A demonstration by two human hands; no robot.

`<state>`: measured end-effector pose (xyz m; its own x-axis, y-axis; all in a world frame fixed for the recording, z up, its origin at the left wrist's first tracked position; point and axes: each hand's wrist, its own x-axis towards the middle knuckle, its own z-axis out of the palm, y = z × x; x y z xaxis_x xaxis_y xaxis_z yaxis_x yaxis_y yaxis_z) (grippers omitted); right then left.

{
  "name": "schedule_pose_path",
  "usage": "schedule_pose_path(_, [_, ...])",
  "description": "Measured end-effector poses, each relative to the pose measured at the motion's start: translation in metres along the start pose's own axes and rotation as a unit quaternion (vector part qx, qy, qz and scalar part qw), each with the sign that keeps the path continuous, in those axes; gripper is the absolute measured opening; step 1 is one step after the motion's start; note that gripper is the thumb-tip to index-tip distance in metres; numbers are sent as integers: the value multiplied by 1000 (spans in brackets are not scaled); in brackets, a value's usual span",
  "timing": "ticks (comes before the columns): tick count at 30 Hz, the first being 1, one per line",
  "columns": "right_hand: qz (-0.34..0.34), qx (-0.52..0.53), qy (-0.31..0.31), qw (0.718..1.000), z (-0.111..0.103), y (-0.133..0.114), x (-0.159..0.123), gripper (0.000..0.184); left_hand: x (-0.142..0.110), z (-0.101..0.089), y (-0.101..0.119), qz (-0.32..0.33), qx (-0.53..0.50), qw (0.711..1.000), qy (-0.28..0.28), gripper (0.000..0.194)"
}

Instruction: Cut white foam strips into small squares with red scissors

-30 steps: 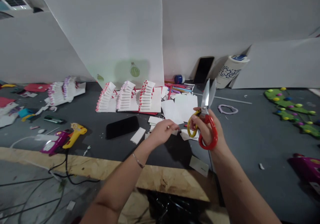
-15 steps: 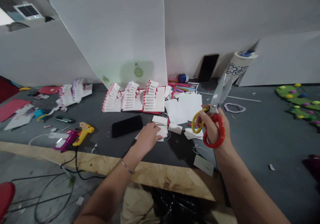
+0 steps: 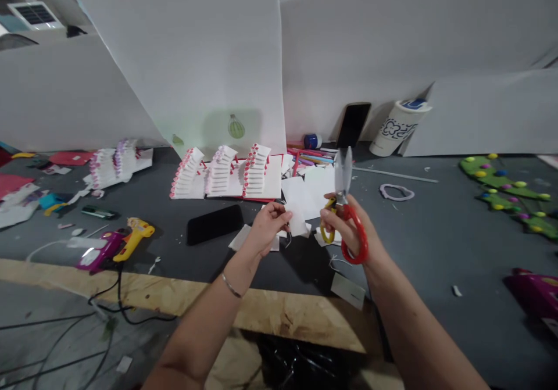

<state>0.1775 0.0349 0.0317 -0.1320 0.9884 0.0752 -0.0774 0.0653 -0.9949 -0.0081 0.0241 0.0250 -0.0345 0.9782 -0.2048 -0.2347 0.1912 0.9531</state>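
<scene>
White paper piece [image 3: 297, 221]: pinched up at L fingertips, over the dark tabletop [image 3: 418, 239], lying partly over the loose sheets; now raised, prob. picked from the scraps.
Left hand [image 3: 264, 228]: gripping paper, thumb + fingers together; ½ s ago it lay flat on the scraps, so this is new.
Right hand [image 3: 349, 230]: gripping scissors [image 3: 343, 172] by the handles, fingers thru the loops.
Scissors: blades now upright, no longer tilted twd the cup; look only slightly parted, exact gap hard to tell. Not touching paper, so no cut under way; both hands loaded & near each other, approx. ready stage, my read.
Scraps [image 3: 239, 237]: partly under L hand, next to flat black phone [image 3: 215, 225].
Loose sheets [image 3: 318, 186]: just beyond the hands, btwn. pens and scissors.
Strip stacks [image 3: 256, 172]: 3 in a row, red/pink tips, behind phone; unchanged.
Cup [image 3: 394, 131]: far R, leaning, by the wall; unchanged.
</scene>
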Motion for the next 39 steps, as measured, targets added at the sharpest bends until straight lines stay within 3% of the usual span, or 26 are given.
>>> schedule_pose_path(5, [62,-24,-55,996,6,8,1,51,2,17,-7,0,-54,999,5,42])
schedule_pose_path(12, [68,-10,-54,996,10,14,-1,46,0,10,-21,-6,-31,997,-69,36])
schedule_pose_path(16, [93,36,-62,993,10,14,-1,44,0,7,-19,5,-38,998,-41,36])
schedule_pose_path(21, [117,99,-103,983,2,8,-4,40,-4,7,-14,4,-40,997,-60,37])
schedule_pose_path(26, [144,41,-187,971,-8,1,-11,52,-6,3,-9,28,-18,999,-33,32])
schedule_pose_path(31, [142,-31,-232,962,-7,-2,-18,51,-3,0,-2,33,-24,999,4,42])
schedule_pose_path(36, [92,-164,-204,961,-4,1,-17,39,-1,-4,1,31,-10,999,35,40])
schedule_pose_path(39, [25,-196,-105,975,-4,1,-13,35,-2,-7,1,15,22,1000,5,36])
